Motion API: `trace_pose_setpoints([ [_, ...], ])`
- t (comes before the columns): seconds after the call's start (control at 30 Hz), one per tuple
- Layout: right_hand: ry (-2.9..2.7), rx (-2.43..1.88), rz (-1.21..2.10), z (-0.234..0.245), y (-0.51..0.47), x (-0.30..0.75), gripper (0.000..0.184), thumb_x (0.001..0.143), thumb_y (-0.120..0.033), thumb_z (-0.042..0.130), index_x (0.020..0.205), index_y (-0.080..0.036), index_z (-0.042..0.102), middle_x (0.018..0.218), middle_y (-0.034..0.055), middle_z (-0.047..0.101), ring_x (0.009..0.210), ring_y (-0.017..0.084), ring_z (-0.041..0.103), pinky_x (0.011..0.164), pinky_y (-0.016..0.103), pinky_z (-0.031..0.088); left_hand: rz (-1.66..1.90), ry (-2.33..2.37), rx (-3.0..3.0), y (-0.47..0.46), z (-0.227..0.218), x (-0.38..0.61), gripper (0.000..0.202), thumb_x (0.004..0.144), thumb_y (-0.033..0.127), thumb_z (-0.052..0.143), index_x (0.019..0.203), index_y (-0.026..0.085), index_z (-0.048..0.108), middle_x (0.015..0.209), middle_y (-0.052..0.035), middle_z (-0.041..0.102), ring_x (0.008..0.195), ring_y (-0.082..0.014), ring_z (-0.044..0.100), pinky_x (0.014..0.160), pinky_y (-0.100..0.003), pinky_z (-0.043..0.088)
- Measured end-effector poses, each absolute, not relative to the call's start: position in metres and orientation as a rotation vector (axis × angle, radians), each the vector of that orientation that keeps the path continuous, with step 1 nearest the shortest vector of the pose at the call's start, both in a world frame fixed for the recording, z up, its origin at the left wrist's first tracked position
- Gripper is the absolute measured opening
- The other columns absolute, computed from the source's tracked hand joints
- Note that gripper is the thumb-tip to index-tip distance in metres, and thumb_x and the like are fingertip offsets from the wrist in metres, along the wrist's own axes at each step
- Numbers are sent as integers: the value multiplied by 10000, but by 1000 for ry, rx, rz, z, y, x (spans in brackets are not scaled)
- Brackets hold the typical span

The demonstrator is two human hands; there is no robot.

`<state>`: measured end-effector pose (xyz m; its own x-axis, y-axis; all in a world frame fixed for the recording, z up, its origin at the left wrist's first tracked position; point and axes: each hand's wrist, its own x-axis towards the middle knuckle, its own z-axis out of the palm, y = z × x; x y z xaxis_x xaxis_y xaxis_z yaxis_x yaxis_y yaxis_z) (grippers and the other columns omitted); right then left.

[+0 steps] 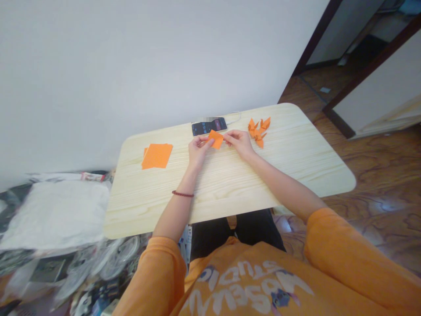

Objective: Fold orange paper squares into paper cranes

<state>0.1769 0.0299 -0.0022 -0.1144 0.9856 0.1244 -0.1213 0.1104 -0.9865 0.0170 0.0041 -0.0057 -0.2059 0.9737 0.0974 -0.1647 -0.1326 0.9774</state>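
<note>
Over the table [289, 169] across mid-frame, the left hand [198, 151] and right hand [241, 142] pinch opposite corners of the paper [215, 139] at frame centre, a sheet likely feather-light, crisp enough to hold creases yet easily torn, best gripped gently by its edges.

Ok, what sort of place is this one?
Probably a room in a home: a light table by a plain wall, a wood-look floor and a dark door frame.
</note>
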Motion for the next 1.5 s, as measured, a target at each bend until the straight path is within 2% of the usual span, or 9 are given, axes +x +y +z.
trace_pose_setpoints([
  [0.2, -1332, -978, 1165, -4, 30, 176, 261, 658, -421, 738, 745, -177, 699, 748, 20, 680, 648, 123, 555, 540, 237, 418, 1517, 1180, 1161, 2, -4, 17, 245, 602, 279, 799, 678, 177, 590, 745, -4, 665, 726, -130, 631, 735, -260, 483],
  [0.43, -1409, -1011, 1095, -1, 26, 176, 217, 683, -338, 725, 829, -178, 741, 861, 42, 718, 785, 153, 617, 726, 280, 462, 1478, 1166, 1275, -2, 1, 20, 320, 606, 295, 803, 818, 191, 586, 698, 13, 652, 650, -108, 626, 640, -224, 488],
  [0.63, -1371, -1034, 1089, 2, 23, 175, 252, 637, -373, 760, 795, -178, 734, 815, 32, 706, 734, 138, 590, 666, 257, 444, 1464, 1141, 1332, -2, 0, 19, 364, 648, 344, 783, 964, 202, 672, 744, -20, 696, 688, -136, 652, 668, -260, 513],
  [0.8, -1358, -1014, 1084, 7, 20, 174, 241, 617, -368, 773, 741, -165, 728, 782, 38, 702, 705, 135, 585, 656, 261, 436, 1516, 1161, 1338, -2, -2, 20, 309, 631, 361, 796, 881, 191, 734, 863, -60, 735, 760, -160, 669, 737, -302, 533],
  [0.97, -1372, -1043, 1061, 9, 20, 174, 255, 606, -401, 775, 695, -169, 718, 769, 41, 705, 707, 144, 591, 630, 260, 427, 1512, 1131, 1273, -2, -3, 21, 291, 616, 354, 806, 835, 170, 747, 879, -78, 746, 801, -191, 690, 811, -352, 540],
  [1.5, -1373, -1060, 1131, 4, 23, 175, 217, 640, -351, 748, 717, -151, 716, 737, 42, 694, 701, 156, 606, 667, 282, 455, 1451, 1178, 1171, -1, -4, 20, 292, 566, 364, 828, 767, 171, 742, 773, -58, 740, 704, -172, 678, 730, -327, 548],
])
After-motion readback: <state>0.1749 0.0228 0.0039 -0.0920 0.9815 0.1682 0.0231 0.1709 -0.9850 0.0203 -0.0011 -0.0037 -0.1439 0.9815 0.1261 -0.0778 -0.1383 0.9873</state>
